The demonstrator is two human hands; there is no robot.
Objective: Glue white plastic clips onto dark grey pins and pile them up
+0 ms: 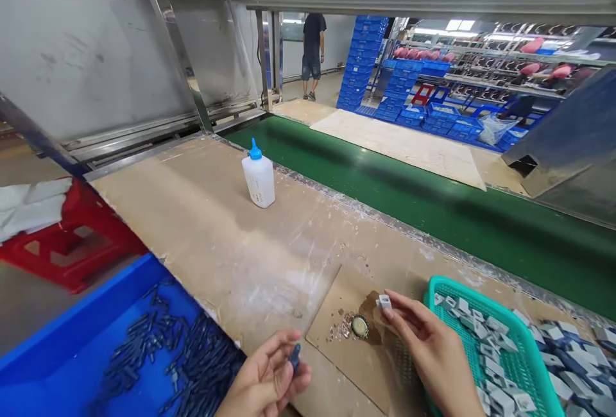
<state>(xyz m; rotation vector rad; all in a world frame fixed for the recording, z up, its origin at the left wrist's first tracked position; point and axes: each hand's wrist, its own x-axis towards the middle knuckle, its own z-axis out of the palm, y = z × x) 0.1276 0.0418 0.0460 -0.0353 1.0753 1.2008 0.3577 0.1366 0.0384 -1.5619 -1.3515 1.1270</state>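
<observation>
Between the fingers of my left hand [269, 375] is a small dark blue plastic piece [295, 358], held above the table's near edge. My right hand [428, 343] pinches a small light grey block with a square hole [384, 302] over a cardboard sheet [332, 321]. Below and left of that block, a small round cap with pale contents [359, 326] sits on the cardboard, with wet-looking spots around it. A green basket [529, 346] beside my right hand holds several grey blocks. At lower left, a blue bin [29, 365] contains many dark blue pieces like the one in my left hand.
A white bottle with a blue nozzle [260, 179] stands upright on the table. Joined grey and dark blue pieces [577, 365] lie right of the basket. Beyond runs a green conveyor belt [356, 160]. A red stool [81, 244] stands at left; a person [313, 45] is far back.
</observation>
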